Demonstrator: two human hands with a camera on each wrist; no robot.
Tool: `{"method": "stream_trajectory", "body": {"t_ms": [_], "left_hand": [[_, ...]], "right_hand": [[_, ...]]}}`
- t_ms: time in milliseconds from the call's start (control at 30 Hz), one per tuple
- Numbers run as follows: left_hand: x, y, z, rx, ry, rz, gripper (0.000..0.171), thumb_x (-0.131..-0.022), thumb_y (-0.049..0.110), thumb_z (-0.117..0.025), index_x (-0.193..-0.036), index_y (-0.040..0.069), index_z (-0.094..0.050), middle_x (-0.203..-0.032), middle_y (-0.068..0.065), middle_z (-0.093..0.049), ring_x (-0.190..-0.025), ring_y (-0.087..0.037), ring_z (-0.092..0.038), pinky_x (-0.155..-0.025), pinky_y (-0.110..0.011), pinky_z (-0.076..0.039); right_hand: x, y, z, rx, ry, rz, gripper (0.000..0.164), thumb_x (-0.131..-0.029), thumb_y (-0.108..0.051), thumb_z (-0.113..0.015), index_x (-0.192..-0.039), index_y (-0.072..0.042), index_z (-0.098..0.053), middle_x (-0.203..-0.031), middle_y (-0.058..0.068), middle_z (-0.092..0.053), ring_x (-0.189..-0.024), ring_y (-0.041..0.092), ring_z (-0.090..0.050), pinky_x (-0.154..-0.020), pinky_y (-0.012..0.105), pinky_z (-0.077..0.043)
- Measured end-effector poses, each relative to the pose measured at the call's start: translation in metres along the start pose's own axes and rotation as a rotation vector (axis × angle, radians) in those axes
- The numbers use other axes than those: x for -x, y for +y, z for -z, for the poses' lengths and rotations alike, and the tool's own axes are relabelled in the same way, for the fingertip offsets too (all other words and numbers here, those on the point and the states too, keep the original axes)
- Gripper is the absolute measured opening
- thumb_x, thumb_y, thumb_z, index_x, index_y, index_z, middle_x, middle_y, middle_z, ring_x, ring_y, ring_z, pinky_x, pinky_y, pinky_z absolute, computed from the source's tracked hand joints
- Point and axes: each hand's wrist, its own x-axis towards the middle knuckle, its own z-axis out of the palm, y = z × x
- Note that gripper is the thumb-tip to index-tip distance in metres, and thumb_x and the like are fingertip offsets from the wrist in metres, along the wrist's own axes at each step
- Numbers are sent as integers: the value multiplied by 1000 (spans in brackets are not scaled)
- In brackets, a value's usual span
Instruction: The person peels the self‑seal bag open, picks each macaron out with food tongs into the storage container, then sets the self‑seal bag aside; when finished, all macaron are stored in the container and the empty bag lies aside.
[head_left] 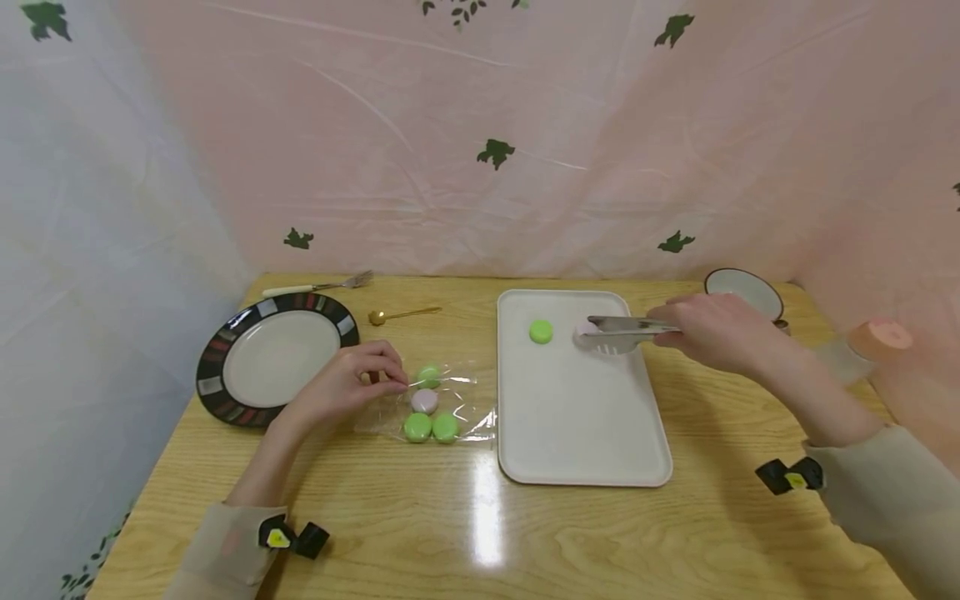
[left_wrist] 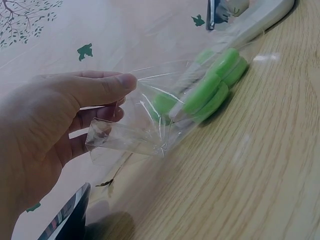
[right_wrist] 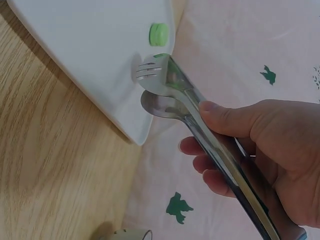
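Left hand (head_left: 352,379) pinches, right hand (head_left: 712,333) grips

The left has a clear plastic bag (left_wrist: 142,135) between thumb and fingers, three round green macarons (head_left: 417,427) and a pale pink one (head_left: 424,401) inside. The right holds silver metal tongs (head_left: 637,326), tips at another pale pink macaron (head_left: 582,330) on the white rectangular tray (head_left: 577,417); whether they clamp it is unclear.

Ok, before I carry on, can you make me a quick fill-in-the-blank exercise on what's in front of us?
1. In the head view, the clear bag pinched by the left grip shows ____ green discs.
2. The right grip holds metal ____ over the white tray.
3. The small spoon is ____ in colour.
4. In the head view, the plate sits to the ____ of the bag.

Missing words: three; tongs; gold; left.
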Motion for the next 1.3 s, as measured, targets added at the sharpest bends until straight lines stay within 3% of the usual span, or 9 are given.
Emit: {"method": "stream_trajectory", "body": {"t_ms": [300, 1300], "left_hand": [[-1, 0, 0, -1, -8, 8, 6, -84, 27, -71, -84, 21, -74, -90, 13, -60, -81, -5, -55, -64, -22, -47], [1, 1, 0, 4, 5, -24, 5, -83, 24, -71, -84, 20, -74, -89, 12, -60, -81, -5, -55, -64, -21, -47]], "right_hand": [[-5, 2, -5, 9, -3, -5, 21, -84, -22, -71, -105, -18, -68, -87, -2, -69, -60, 11, -49, -50, 27, -37], [-10, 3, -10, -4, -4, 4, 17, -83, -21, -72, -99, -18, -69, -82, -4, -67, -59, 11, -47, -49, 26, -36]]}}
